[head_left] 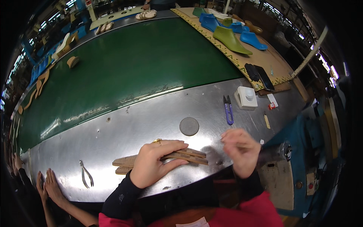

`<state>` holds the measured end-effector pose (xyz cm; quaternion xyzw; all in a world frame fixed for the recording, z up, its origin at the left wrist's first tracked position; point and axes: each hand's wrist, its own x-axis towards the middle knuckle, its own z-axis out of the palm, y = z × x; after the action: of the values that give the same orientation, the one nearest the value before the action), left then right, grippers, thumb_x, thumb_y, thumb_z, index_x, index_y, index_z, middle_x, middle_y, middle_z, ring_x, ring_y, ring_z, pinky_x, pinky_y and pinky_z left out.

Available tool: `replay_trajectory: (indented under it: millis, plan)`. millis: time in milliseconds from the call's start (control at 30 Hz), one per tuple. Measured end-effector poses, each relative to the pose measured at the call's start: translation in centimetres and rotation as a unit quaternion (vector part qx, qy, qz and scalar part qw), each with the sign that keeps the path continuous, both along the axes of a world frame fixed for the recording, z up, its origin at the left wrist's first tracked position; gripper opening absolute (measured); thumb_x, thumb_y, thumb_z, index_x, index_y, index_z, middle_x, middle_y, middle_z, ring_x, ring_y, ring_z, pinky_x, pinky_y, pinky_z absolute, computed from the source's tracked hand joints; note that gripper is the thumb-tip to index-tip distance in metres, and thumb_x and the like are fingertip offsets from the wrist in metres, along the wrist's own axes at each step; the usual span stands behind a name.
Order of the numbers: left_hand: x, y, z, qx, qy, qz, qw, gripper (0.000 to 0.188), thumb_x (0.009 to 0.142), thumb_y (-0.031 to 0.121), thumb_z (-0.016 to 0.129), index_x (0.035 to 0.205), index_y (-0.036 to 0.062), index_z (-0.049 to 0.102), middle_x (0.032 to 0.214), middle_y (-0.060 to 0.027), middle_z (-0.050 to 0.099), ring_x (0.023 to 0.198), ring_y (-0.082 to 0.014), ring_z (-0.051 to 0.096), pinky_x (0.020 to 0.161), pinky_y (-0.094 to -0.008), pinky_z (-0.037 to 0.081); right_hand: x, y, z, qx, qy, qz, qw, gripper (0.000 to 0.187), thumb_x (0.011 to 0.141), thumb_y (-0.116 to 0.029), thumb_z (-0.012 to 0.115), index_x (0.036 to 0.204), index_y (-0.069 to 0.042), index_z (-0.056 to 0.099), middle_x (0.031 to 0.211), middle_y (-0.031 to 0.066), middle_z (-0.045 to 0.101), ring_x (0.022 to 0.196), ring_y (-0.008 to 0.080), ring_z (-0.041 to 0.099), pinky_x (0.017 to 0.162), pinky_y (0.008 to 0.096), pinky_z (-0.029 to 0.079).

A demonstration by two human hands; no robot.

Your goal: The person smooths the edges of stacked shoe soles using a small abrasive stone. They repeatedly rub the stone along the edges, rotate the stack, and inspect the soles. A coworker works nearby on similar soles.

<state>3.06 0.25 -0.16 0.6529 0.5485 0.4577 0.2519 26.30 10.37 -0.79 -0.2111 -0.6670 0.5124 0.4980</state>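
Observation:
My left hand (153, 162) is wrapped over a small stack of brown, curved, sole-shaped pieces (194, 156). Its thumb lies along their near side and its fingers along the top, while their ends stick out on both sides. The stack is at the near edge of the metal table. To the right, my right hand (242, 153) is raised with its fingers curled together and blurred; whatever it may pinch is too small to make out. A round grey disc (189, 126) lies flat just beyond my hands.
Purple-handled thread snips (228, 111) and a white domed box (246, 97) are at the right; pliers (86, 174) lie left. Another person's hands (55, 189) rest at lower left. Beyond runs a green belt (132, 64). Shoe lasts (230, 39) and a phone (264, 77) occupy a board.

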Motion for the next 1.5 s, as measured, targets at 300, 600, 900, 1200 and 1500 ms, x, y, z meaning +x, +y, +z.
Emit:
replay_trajectory:
  millis: [300, 600, 900, 1200, 1500]
  plan:
    - [0.0, -0.4, -0.1, -0.013, -0.029, 0.001, 0.999, 0.039, 0.070, 0.013, 0.084, 0.104, 0.0011, 0.071, 0.099, -0.0159, 0.072, 0.088, -0.0283, 0.071, 0.082, -0.0322, 0.054, -4.6, -5.3, -0.9, 0.048, -0.015, -0.016, 0.999, 0.013, 0.080, 0.008, 0.071, 0.092, 0.005, 0.066, 0.098, 0.0177, 0.067, 0.095, 0.0256, 0.068, 0.083, 0.0328, 0.054]
    - [0.0, -0.3, -0.6, 0.013, -0.014, 0.005, 1.000, 0.036, 0.071, 0.016, 0.082, 0.103, 0.0045, 0.071, 0.094, -0.0127, 0.072, 0.083, -0.0300, 0.070, 0.075, -0.0341, 0.055, -4.6, -5.0, -0.3, 0.149, -0.099, -0.026, 0.983, 0.015, 0.079, 0.009, 0.072, 0.092, 0.006, 0.065, 0.094, 0.0179, 0.068, 0.088, 0.0253, 0.069, 0.077, 0.0314, 0.056]
    - [0.1, -0.3, -1.1, 0.031, -0.009, 0.019, 0.999, 0.034, 0.071, 0.019, 0.081, 0.101, 0.0084, 0.071, 0.088, -0.0101, 0.072, 0.077, -0.0299, 0.069, 0.070, -0.0356, 0.054, -4.7, -5.1, 0.1, 0.141, -0.120, -0.021, 0.983, 0.010, 0.082, 0.008, 0.069, 0.091, 0.004, 0.065, 0.095, 0.0168, 0.066, 0.089, 0.0250, 0.068, 0.081, 0.0340, 0.054]
    - [0.0, -0.1, -1.0, 0.017, -0.013, 0.020, 1.000, 0.031, 0.071, 0.020, 0.081, 0.098, 0.0086, 0.072, 0.083, -0.0097, 0.072, 0.075, -0.0295, 0.069, 0.068, -0.0354, 0.054, -4.4, -4.7, -0.3, 0.221, -0.140, -0.021, 0.965, 0.016, 0.080, 0.011, 0.070, 0.093, 0.007, 0.065, 0.097, 0.0186, 0.066, 0.091, 0.0275, 0.069, 0.079, 0.0332, 0.057]
    - [0.2, 0.2, -1.0, -0.004, -0.039, 0.012, 0.999, 0.027, 0.071, 0.019, 0.083, 0.092, 0.0072, 0.072, 0.083, -0.0095, 0.071, 0.075, -0.0286, 0.069, 0.067, -0.0350, 0.052, -3.8, -4.1, -0.8, 0.207, -0.121, 0.003, 0.971, 0.016, 0.081, 0.011, 0.069, 0.095, 0.005, 0.063, 0.096, 0.0179, 0.066, 0.090, 0.0272, 0.069, 0.079, 0.0332, 0.057]
